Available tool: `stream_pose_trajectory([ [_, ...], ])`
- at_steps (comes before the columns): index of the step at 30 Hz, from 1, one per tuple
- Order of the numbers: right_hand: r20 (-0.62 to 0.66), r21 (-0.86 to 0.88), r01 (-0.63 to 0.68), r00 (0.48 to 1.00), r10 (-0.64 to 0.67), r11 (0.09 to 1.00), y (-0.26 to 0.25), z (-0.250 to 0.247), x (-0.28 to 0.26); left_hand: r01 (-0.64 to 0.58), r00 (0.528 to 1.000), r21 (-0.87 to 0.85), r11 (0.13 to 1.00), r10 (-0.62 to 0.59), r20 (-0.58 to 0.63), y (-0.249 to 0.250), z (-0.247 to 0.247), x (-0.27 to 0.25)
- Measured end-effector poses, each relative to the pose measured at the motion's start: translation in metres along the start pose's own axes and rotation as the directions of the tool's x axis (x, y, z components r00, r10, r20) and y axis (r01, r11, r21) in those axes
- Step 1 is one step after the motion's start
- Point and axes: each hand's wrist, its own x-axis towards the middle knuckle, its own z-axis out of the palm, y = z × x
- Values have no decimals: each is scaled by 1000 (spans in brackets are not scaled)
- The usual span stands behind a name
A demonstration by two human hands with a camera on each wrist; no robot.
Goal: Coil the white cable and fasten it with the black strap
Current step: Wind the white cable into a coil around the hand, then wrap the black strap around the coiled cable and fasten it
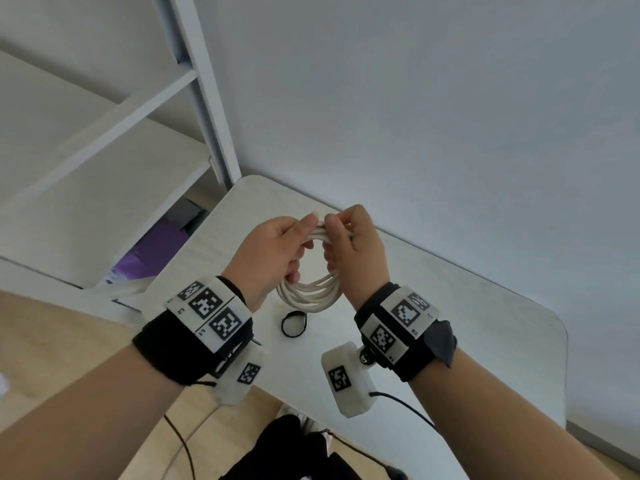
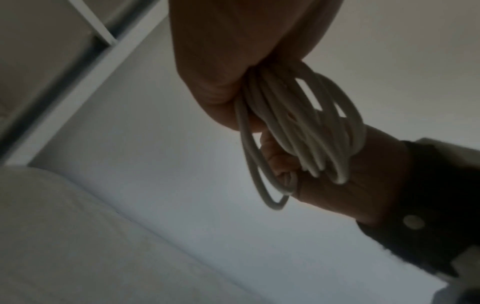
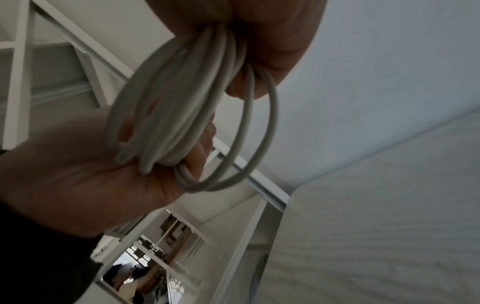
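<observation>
The white cable (image 1: 308, 292) is wound into a round coil of several loops, held in the air above the white table (image 1: 467, 323). My left hand (image 1: 273, 251) grips the coil's left side and pinches its top. My right hand (image 1: 353, 251) grips the right side, fingertips meeting the left hand's at the top. The left wrist view shows the loops (image 2: 306, 127) bunched in my left hand, with the right hand behind them. The right wrist view shows the loops (image 3: 182, 107) running between both hands. The black strap (image 1: 294, 323) lies as a small ring on the table under the coil, touched by neither hand.
The table stands against a white wall (image 1: 415, 98) in a corner. White shelving (image 1: 104, 133) rises to the left, with a purple thing (image 1: 152, 251) low beside it. Black cords (image 1: 405, 407) hang from the wrist cameras near the table's front edge.
</observation>
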Motion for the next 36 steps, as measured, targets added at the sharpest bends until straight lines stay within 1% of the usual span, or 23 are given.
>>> stream_pose_trajectory([
  [3,92,-14,-17,996,19,1000,14,12,0,13,998,108,994,-5,-69,-17,-13,3],
  [6,157,-7,-73,985,73,997,27,22,-1,37,993,257,966,-7,-117,-33,-26,3],
  [8,144,35,-134,981,128,990,36,24,1,48,992,364,930,-2,-126,-44,-34,1],
  [11,74,84,-253,966,247,964,49,21,5,70,990,437,897,-8,-143,-59,-45,-2],
  [13,46,49,-316,948,314,947,59,20,7,80,989,452,888,-13,-150,-66,-51,-5],
  [15,47,-51,-336,940,338,941,75,21,8,97,987,441,892,-30,-157,-72,-55,-8],
  [17,76,-222,-299,944,322,928,93,23,8,115,985,402,908,-52,-165,-76,-58,-10],
  [18,106,-328,-266,943,316,906,102,24,7,129,982,370,920,-68,-174,-78,-60,-11],
  [19,147,-443,-228,936,321,867,110,25,6,140,980,331,933,-82,-182,-80,-62,-12],
  [21,237,-640,-138,900,366,756,125,27,4,150,979,260,954,-106,-174,-84,-66,-13],
  [23,291,-753,-65,860,419,655,137,30,2,149,982,194,970,-122,-142,-87,-69,-16],
  [26,313,-823,1,836,451,569,151,35,1,151,987,106,983,-143,-80,-89,-72,-21],
  [28,314,-846,24,830,461,533,156,37,1,148,987,65,987,-143,-77,-90,-74,-23],
  [31,339,-851,61,823,455,522,159,42,2,167,983,10,986,-166,-80,-92,-76,-26],
  [33,361,-848,85,816,452,524,158,46,2,166,983,13,986,-164,-82,-94,-77,-27],
  [36,359,-848,65,801,479,526,159,48,2,167,983,36,985,-163,-83,-93,-78,-28],
])
